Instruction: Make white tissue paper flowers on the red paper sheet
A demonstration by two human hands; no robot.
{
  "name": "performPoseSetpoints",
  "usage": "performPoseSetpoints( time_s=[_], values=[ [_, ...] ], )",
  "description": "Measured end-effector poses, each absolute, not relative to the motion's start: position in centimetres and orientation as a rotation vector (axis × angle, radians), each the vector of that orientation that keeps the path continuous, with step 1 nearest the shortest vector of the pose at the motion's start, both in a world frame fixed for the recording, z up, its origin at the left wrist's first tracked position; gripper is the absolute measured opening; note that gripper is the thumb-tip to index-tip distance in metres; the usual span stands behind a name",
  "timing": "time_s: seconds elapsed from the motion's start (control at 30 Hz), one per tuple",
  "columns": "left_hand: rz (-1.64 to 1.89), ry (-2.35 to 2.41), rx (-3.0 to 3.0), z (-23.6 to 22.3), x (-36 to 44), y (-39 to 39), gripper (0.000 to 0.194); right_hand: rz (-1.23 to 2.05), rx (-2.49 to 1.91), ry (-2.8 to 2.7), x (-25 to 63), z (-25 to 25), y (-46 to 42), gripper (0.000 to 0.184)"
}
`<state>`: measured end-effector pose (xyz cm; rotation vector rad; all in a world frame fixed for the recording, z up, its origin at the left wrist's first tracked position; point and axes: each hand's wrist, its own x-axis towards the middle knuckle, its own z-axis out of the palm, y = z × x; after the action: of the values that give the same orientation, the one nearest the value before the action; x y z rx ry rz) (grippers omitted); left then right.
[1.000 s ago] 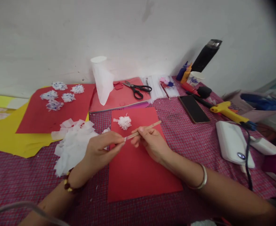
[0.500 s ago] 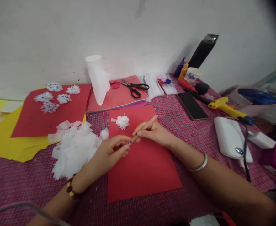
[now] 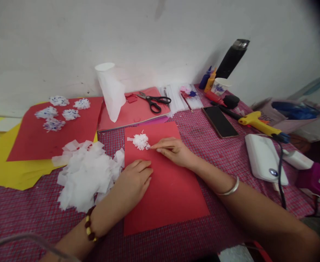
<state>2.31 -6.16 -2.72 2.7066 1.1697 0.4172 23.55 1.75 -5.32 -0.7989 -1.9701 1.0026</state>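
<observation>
Pinching wooden stick (image 3: pixel 165 147), right hand (image 3: pixel 178 152) beside white tuft (image 3: pixel 140 141), tip contact unclear; left hand (image 3: pixel 135 182), grip loosely open, on red sheet (image 3: pixel 167 198).

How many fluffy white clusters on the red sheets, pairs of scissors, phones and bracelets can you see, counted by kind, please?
Blue-specked white clusters: 5
Plain white cluster: 1
Scissors: 1
Phone: 1
Bracelets: 2
Total: 10
</observation>
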Motion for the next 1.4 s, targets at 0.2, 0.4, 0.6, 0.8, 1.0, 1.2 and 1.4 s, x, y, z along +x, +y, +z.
performPoseSetpoints(
  time_s=[0.2,0.4,0.6,0.8,1.0,1.2,1.4],
  values=[
    [0.222,1.168,2.922,-2.9,2.9,-6.8,0.024,0.758,-0.734,-2.199,23.5,-5.8,1.8,0.027],
    [0.147,1.192,2.953,-3.2,3.2,-7.1,0.027,0.505,-0.782,-2.408,22.9,-5.5,0.2,0.036],
    [0.181,1.185,2.914,-3.2,3.4,-7.1,0.027,0.257,-0.862,-2.545,22.4,-5.3,-0.2,0.039],
    [0.166,1.185,2.896,-3.2,3.4,-7.2,0.027,0.399,-0.886,-2.427,22.3,-5.4,0.0,0.034],
    [0.182,1.21,2.929,-3.1,3.3,-7.3,0.03,1.012,-0.963,-1.731,22.5,-4.8,-0.7,0.028],
    [0.257,1.216,2.864,-3.3,3.2,-7.0,0.027,1.034,-0.944,-1.823,22.4,-4.9,-0.5,0.027],
    [0.359,1.578,2.824,-3.9,2.1,-5.6,0.027,0.674,-0.868,-2.3,22.5,-5.0,-0.4,0.033]
  ],
)
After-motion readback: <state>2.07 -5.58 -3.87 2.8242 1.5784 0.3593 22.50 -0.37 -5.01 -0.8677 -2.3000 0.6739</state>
